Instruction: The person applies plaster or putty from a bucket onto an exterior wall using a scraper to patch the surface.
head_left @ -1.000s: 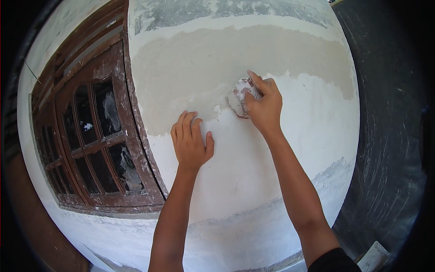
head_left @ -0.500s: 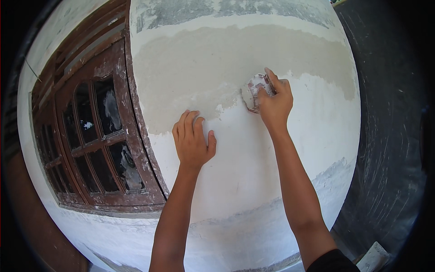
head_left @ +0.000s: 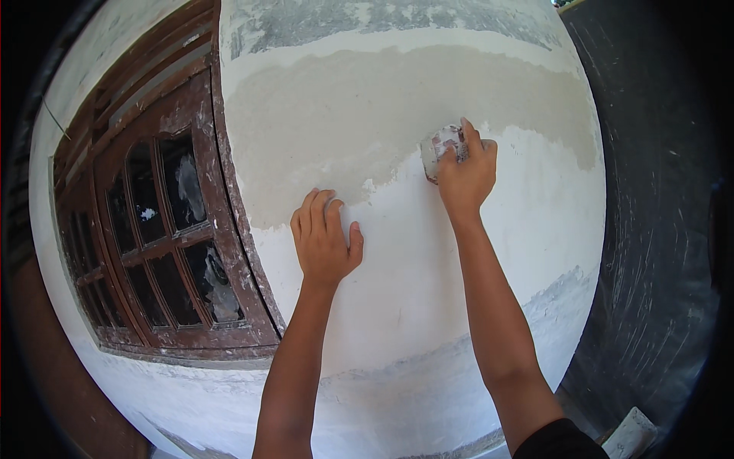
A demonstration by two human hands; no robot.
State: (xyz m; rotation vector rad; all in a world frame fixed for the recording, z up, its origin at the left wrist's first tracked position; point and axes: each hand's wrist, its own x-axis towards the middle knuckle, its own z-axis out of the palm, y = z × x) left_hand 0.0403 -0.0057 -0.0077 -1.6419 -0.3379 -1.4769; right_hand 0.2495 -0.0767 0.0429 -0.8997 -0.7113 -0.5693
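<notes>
My right hand (head_left: 468, 174) grips a palm-sized, flat hand tool (head_left: 443, 151), reddish brown and smeared with white; its exact kind does not show. The tool lies against the wall at the lower border of a damp-looking greyish-beige patch (head_left: 329, 107) of filler. Below that patch the wall (head_left: 405, 260) is white. Over to the left, my left hand (head_left: 324, 241) rests at the wall with its fingers spread, fingertips touching the patch's ragged lower edge and nothing in its grasp.
A brown wooden window (head_left: 172, 237) with dark panes and white smears stands at the left. Along the right hangs a dark, scratched sheet or panel (head_left: 650, 206). At the lower right lies a whitish, smeared flat object (head_left: 631, 436). Rough grey areas (head_left: 306, 27) mark the wall's top.
My right hand and the tool have shifted slightly to the right along the wall, and the tool has turned a little. The left hand has barely moved.
</notes>
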